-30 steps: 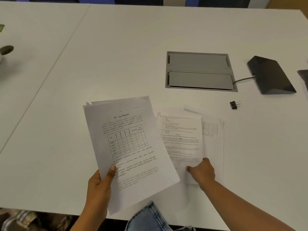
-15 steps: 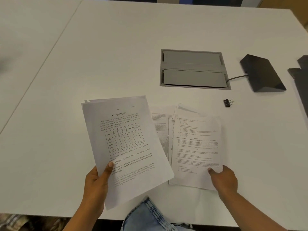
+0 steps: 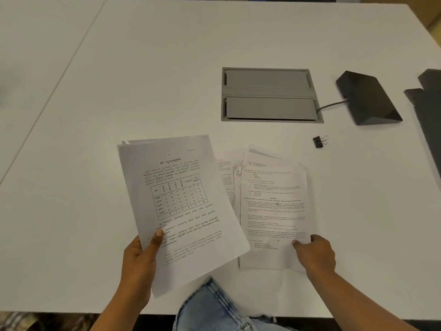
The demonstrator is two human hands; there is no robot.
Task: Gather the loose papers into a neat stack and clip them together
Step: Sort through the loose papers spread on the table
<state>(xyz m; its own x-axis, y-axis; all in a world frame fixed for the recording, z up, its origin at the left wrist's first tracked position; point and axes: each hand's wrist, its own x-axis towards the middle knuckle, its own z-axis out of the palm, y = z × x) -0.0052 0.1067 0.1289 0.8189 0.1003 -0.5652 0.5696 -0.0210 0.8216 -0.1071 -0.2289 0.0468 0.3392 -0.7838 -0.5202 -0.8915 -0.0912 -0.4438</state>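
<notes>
My left hand grips a small bundle of printed sheets by its lower left edge, lifted off the white table and tilted left; the top sheet shows a table of figures. To its right, more loose papers lie on the table in an uneven pile, partly under the lifted bundle. My right hand pinches the top sheet of that pile at its lower right corner, thumb on top. A black binder clip lies by itself above and right of the pile.
A grey flip-lid cable box is set into the table behind the papers. A cable runs from it to a black wedge-shaped device. Another dark object sits at the right edge. My jeans-clad knee shows below the table's near edge.
My right hand has slid the top sheet of the lying pile to the right, onto the sheets beside it. The bundle in my left hand has barely moved.
</notes>
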